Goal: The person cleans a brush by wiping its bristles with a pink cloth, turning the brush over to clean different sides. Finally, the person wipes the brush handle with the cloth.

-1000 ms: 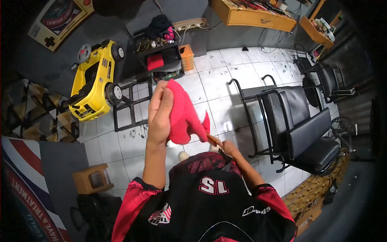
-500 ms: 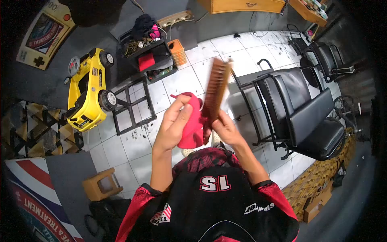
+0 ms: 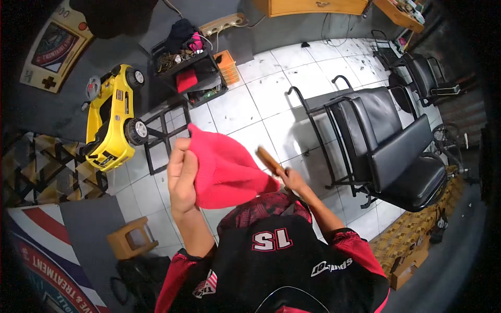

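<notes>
My left hand [image 3: 182, 182] grips a pink knit cloth [image 3: 224, 169], shaped rather like a beanie, by its left edge. The cloth is spread out in front of my torso, and its far tip reaches close to my right hand [image 3: 294, 180]. Closed around a wooden brush [image 3: 269, 160], my right hand keeps it just beyond the cloth's tip. The brush's wooden back faces up, with its bristles hidden from view.
A black padded bench [image 3: 368, 117] stands to the right. On the left are a yellow toy car [image 3: 110, 125], a black metal frame [image 3: 164, 138] and a black trolley [image 3: 190, 68]. A small brown stool [image 3: 131, 239] sits lower left. Dark clippings dot the white tiles [image 3: 235, 112].
My left hand has moved left, stretching the pink cloth wider. My right hand has lowered the brush toward my body and turned it, so its bristles no longer show.
</notes>
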Tool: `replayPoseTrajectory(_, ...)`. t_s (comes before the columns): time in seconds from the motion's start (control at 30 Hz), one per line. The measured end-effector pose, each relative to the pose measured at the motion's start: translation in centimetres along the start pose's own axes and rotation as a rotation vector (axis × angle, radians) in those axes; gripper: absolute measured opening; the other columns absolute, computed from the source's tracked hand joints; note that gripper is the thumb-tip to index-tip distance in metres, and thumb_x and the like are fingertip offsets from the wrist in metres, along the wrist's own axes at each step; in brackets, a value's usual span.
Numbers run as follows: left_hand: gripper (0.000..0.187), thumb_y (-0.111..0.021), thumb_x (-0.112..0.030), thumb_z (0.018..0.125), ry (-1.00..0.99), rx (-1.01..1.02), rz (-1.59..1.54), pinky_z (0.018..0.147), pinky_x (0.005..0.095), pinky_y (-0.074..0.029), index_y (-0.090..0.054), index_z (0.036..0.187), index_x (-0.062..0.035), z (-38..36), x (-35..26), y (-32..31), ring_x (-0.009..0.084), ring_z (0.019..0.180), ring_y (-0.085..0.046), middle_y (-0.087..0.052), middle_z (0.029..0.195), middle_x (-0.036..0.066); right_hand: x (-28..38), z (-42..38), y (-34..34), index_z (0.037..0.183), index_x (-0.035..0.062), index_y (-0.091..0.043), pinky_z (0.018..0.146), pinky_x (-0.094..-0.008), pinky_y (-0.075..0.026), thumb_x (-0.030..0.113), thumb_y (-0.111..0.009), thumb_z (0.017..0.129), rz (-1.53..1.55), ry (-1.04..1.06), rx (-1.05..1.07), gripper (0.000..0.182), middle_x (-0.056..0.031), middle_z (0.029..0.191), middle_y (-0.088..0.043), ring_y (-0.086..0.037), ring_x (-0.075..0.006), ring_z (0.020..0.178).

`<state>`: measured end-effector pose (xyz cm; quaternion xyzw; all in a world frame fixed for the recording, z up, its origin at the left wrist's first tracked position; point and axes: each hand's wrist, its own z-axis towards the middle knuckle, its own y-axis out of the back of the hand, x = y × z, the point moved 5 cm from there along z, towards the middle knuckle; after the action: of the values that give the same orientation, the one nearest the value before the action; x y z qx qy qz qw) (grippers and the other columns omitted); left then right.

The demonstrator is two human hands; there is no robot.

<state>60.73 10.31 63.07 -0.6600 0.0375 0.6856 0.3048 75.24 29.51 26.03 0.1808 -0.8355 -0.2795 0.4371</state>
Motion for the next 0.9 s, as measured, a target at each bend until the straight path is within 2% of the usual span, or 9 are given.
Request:
replayPoseTrajectory(0.13, 0.015, -0.042, -0.015, 0.093, 0.091, 0.092, 0.071, 0.071, 0.0184, -0.037, -0.049, 0.095, -0.0023, -0.5, 2.0, -0.5, 0.0038, 0.076, -0.047, -0.054, 0.085, 0.0, 9.7, -2.2, 6.9, 0.08, 0.0039, -0.051, 0.045, -0.0213, -0.035, 0.037, -0.037, 0.093, 1.098, 0.118, 0.17, 0.038, -0.0005, 0.059, -0.043, -0.041, -0.007, 0.052)
replayPoseTrajectory(0.23, 0.016, -0.043, -0.014, 0.092, 0.165, 0.278, 0.224, 0.07, 0.0175, -0.035, -0.051, 0.095, 0.0, -0.8, 3.1, -1.1, 0.0036, 0.075, -0.044, -0.052, 0.084, -0.001, 18.1, -6.5, 13.0, 0.079, 0.0044, -0.048, 0.042, -0.0199, -0.032, 0.037, -0.037, 0.093, 1.307, 0.433, 0.17, 0.037, 0.0002, 0.058, -0.043, -0.038, -0.0063, 0.048)
replayPoseTrajectory(0.33, 0.016, -0.046, -0.012, 0.091, 0.138, 0.444, 0.286, 0.07, 0.0186, -0.036, -0.052, 0.096, 0.0016, -0.8, 3.1, -1.6, 0.0049, 0.076, -0.043, -0.05, 0.083, 0.0, 19.1, -7.5, 12.9, 0.087, 0.0006, -0.051, 0.04, -0.021, -0.029, 0.033, -0.041, 0.093, 1.3, 0.66, 0.592, 0.035, 0.0018, 0.054, -0.039, -0.034, -0.0053, 0.044)
replayPoseTrajectory(0.4, 0.016, -0.047, -0.011, 0.091, 0.066, 0.454, 0.23, 0.071, 0.0192, -0.036, -0.052, 0.097, 0.0018, -0.8, 3.0, -2.0, 0.0052, 0.077, -0.044, -0.05, 0.084, 0.0, 18.7, -6.7, 11.2, 0.11, -0.0011, -0.054, 0.04, -0.0214, -0.025, 0.025, -0.049, 0.091, 1.221, 0.541, 0.792, 0.033, 0.0039, 0.054, -0.036, -0.031, -0.0049, 0.044)
replayPoseTrajectory(0.47, 0.017, -0.046, -0.014, 0.091, -0.011, 0.285, 0.202, 0.069, 0.0219, -0.039, -0.052, 0.092, 0.0021, -0.5, 2.5, -1.6, 0.008, 0.075, -0.049, -0.054, 0.081, 0.004, 16.5, -5.0, 9.6, 0.106, 0.0019, -0.059, 0.041, -0.0228, -0.027, 0.031, -0.055, 0.087, 0.828, 0.366, 0.647, 0.035, -0.0002, 0.054, -0.043, -0.033, -0.0063, 0.045)
replayPoseTrajectory(0.6, 0.022, -0.045, -0.018, 0.091, -0.147, 0.105, 0.171, 0.066, 0.024, -0.042, -0.051, 0.085, 0.0018, -0.9, 0.4, -0.6, 0.0103, 0.07, -0.052, -0.057, 0.076, 0.007, 3.3, 0.8, 2.4, 0.089, 0.0023, -0.065, 0.059, -0.0376, -0.045, 0.045, -0.058, 0.079, -0.184, 0.259, 0.213, 0.044, -0.0162, 0.066, -0.06, -0.061, -0.0292, 0.064)
replayPoseTrajectory(0.67, 0.023, -0.045, -0.02, 0.091, -0.188, 0.104, 0.201, 0.065, 0.0233, -0.041, -0.051, 0.086, 0.0019, -1.4, 0.0, 0.2, 0.0094, 0.069, -0.051, -0.056, 0.076, 0.006, 0.7, 0.5, 2.8, 0.095, 0.0029, -0.063, 0.069, -0.0421, -0.045, 0.052, -0.057, 0.076, -0.249, 0.002, 0.24, 0.053, -0.0235, 0.081, -0.06, -0.059, -0.0364, 0.08)
replayPoseTrajectory(0.77, 0.024, -0.047, -0.021, 0.091, -0.17, 0.07, 0.153, 0.066, 0.023, -0.04, -0.052, 0.085, 0.0012, -2.2, 0.8, 1.0, 0.0092, 0.069, -0.05, -0.056, 0.076, 0.005, -1.1, 1.5, 2.6, 0.097, 0.0015, -0.059, 0.063, -0.0381, -0.045, 0.052, -0.052, 0.08, -0.272, 0.059, 0.096, 0.054, -0.019, 0.074, -0.061, -0.06, -0.0309, 0.068)
replayPoseTrajectory(0.9, 0.019, -0.048, -0.017, 0.09, -0.065, 0.114, 0.078, 0.067, 0.0233, -0.04, -0.053, 0.085, 0.001, -2.3, 1.2, 0.1, 0.0102, 0.069, -0.05, -0.057, 0.077, 0.005, 6.3, -0.5, 6.6, 0.087, 0.003, -0.052, 0.045, -0.0318, -0.037, 0.054, -0.04, 0.086, 0.64, 0.099, 0.163, 0.052, -0.008, 0.059, -0.047, -0.043, -0.0177, 0.048)
